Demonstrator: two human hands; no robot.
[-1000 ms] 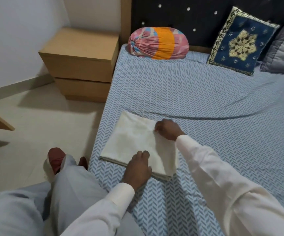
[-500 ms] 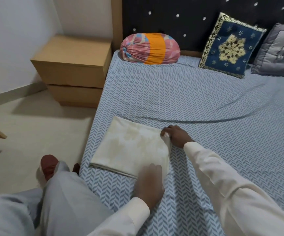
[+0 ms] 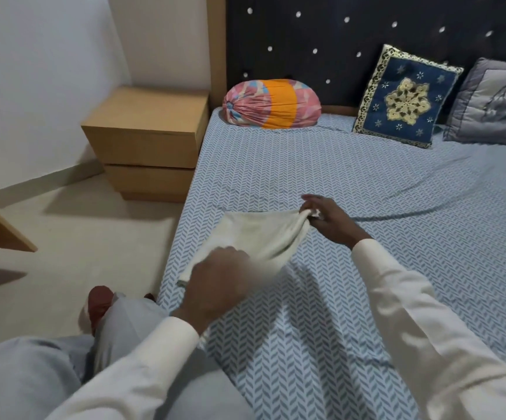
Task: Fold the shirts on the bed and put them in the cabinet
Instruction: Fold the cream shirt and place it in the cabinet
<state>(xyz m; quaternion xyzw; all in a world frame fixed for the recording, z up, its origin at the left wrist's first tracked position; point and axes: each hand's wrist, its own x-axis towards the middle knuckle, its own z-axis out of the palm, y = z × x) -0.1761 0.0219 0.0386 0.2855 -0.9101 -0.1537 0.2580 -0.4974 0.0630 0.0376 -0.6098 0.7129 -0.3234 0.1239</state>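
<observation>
1. Shirt (image 3: 254, 234): cream, folded, at the left edge of the bed (image 3: 366, 183), its right side raised.
2. Right hand (image 3: 332, 221): fingers pinched on the shirt's far right corner.
3. Left hand (image 3: 218, 286): blurred, over the shirt's near edge; grip cannot be told.

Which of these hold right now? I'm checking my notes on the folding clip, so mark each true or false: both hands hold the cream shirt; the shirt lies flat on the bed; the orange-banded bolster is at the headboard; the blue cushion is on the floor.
1. Both hands hold the cream shirt. True: right hand pinches its far corner, left hand its near edge.
2. The shirt lies flat. False: its right side is lifted off the bed.
3. The bolster is at the headboard. True.
4. The blue cushion is on the floor. False: it leans against the headboard.
</observation>
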